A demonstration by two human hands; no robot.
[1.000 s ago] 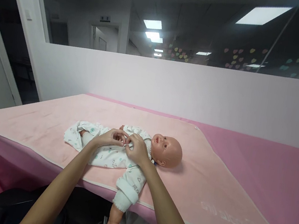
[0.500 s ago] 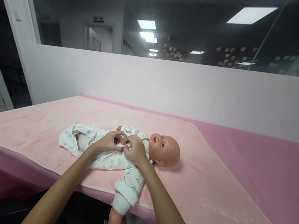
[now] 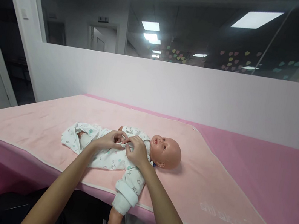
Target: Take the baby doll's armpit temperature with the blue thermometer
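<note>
A baby doll (image 3: pixel 166 152) lies on its back with its head to the right, one arm hanging over the table's near edge. It wears a white printed romper (image 3: pixel 114 159) with long sleeves. Over the doll's chest, my left hand (image 3: pixel 110 140) pinches the front of the romper between thumb and fingers. Close beside it, my right hand (image 3: pixel 136 151) also has its fingers closed on the cloth, the fingertips of both hands nearly meeting. Whatever small fastening may lie between the fingertips is hidden.
A peach blanket (image 3: pixel 199 189) covers much of the table, over a pink cloth (image 3: pixel 277 171) that hangs down in front. Behind rises a white half wall (image 3: pixel 170 88) with a glass window above. A dark bag-like shape (image 3: pixel 4 204) is below the near edge at left.
The view has shifted slightly, so everything sits a little lower and to the right. Both hands stay at the romper's front with only slight finger movement.
</note>
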